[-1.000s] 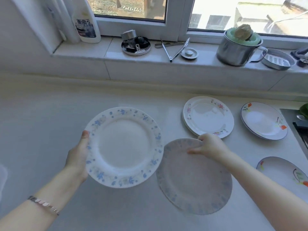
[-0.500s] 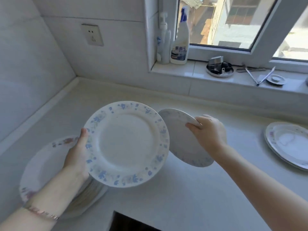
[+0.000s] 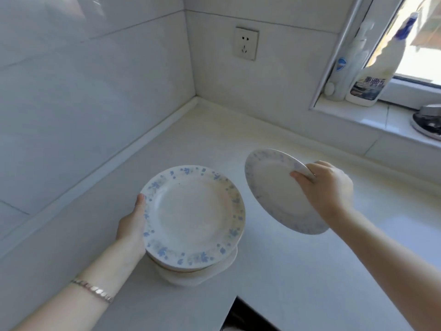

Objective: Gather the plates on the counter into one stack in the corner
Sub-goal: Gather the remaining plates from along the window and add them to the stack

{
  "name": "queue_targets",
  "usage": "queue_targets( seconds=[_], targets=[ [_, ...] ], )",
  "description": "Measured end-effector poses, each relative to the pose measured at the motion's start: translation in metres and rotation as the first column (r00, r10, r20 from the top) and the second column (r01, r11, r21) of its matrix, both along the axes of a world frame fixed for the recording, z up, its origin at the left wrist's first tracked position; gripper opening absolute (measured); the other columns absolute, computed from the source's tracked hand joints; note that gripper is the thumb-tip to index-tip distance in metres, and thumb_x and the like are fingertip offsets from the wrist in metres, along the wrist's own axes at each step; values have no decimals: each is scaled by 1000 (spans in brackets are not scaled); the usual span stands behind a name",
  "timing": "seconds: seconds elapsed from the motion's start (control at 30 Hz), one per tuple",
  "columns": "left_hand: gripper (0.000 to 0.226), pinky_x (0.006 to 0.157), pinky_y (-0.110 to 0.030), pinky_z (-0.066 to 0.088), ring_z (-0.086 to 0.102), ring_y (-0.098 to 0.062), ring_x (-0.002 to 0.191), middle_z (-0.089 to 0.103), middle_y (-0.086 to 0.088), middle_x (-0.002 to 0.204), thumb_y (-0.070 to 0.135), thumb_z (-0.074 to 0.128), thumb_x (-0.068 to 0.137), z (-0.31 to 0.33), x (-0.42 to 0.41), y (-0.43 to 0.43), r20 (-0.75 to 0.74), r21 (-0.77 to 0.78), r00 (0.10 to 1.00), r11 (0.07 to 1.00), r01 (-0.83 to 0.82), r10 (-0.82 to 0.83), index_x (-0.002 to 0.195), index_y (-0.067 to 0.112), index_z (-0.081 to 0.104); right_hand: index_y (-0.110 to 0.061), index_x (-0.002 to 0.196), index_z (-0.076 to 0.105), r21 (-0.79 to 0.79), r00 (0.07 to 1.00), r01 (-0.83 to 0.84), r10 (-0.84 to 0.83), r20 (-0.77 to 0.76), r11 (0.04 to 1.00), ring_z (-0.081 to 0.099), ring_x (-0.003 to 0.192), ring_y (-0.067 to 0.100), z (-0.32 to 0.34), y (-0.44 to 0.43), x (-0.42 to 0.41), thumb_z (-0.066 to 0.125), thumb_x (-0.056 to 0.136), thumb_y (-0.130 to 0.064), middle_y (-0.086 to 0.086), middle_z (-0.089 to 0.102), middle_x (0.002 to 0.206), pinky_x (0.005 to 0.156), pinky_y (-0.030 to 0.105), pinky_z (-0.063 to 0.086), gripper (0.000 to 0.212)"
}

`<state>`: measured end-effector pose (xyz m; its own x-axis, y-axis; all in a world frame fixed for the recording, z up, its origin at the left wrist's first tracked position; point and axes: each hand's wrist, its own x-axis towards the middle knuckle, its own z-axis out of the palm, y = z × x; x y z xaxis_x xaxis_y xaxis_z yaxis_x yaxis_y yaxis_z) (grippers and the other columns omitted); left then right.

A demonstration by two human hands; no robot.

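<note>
A white plate with blue flowers on its rim (image 3: 193,217) lies level on top of the stack of plates (image 3: 202,274) near the counter's front edge. My left hand (image 3: 132,225) holds its left rim, thumb on top. To the right, my right hand (image 3: 327,187) grips the far rim of a second blue-patterned plate (image 3: 274,187), tilted and held above the counter, apart from the stack. Whether the first plate rests fully on the stack I cannot tell.
The white counter (image 3: 298,271) meets tiled walls in a corner (image 3: 195,97) behind the stack. A wall socket (image 3: 246,43) sits above. Two bottles (image 3: 372,77) and a metal dish (image 3: 427,123) stand on the window sill at right. A dark gap (image 3: 248,316) opens below the counter edge.
My view swung left to the corner. My left hand brought its plate down onto the stack. My right hand carried the second plate along, still tilted, to the right of the stack.
</note>
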<state>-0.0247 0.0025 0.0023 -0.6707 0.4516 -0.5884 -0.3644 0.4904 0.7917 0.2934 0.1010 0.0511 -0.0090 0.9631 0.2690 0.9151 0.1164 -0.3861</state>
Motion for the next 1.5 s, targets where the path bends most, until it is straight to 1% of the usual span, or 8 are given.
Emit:
queue_targets(
  seconds=[0.3,0.47,0.7,0.8,0.93,1.17,1.33,1.5],
  targets=[
    [50,83,-44,51,64,-34,90,62,-20,90,39,50,92,-25,-10,-5,-362,-168,909,974,152,-204,103,-7,63,-8,73,70,7,997,-65,65,37,998,59,76,35,-7,11,-4,61,85,-31,7,64,80,62,34,44,27],
    [52,56,-29,48,68,-30,71,69,-14,74,47,44,92,-22,-27,-11,-497,-548,556,738,395,-667,82,1,65,-7,72,70,-19,995,-92,93,39,996,58,74,34,-16,17,-6,61,85,-29,7,65,79,62,33,43,28],
    [61,64,-28,43,67,-28,86,71,-10,91,58,25,92,-14,-24,-13,-480,-853,109,492,174,-871,89,11,63,-8,69,70,15,992,-121,121,17,992,59,70,35,-24,20,-11,64,84,-28,6,66,78,60,33,45,26],
    [51,70,-33,44,64,-32,94,67,-12,102,54,34,92,-22,-23,-16,-599,-735,236,643,217,-765,102,8,54,-8,64,69,70,993,-115,117,-15,991,59,65,34,-29,20,-10,67,82,-26,5,67,75,57,32,44,25],
    [42,83,-36,45,60,-28,103,61,-8,117,29,56,90,-34,-8,-14,-500,-209,751,902,379,-431,128,15,43,-10,55,64,233,988,-129,146,-56,964,57,51,30,-34,19,-11,65,77,-25,5,67,67,48,27,40,26],
    [48,93,-45,49,60,-26,106,62,-4,118,19,60,88,-38,0,-13,-439,-36,857,958,284,-271,133,22,46,-10,51,54,490,837,30,246,-489,871,37,56,2,9,26,-41,70,78,-16,-7,52,62,54,19,31,32],
    [40,89,-34,46,59,-21,98,61,-1,108,12,60,87,-38,2,-14,-448,-4,862,965,261,-235,126,17,52,-22,50,48,11,353,91,-22,-935,996,40,48,1,32,23,-77,72,76,-17,-13,46,48,50,23,36,36],
    [41,85,-35,48,59,-21,95,62,-1,108,14,61,88,-40,1,-12,-376,42,907,974,222,-190,127,16,51,-15,62,60,-533,349,-107,-470,-811,839,56,54,18,-7,8,-88,74,76,-20,3,60,62,42,20,48,21]
  ],
)
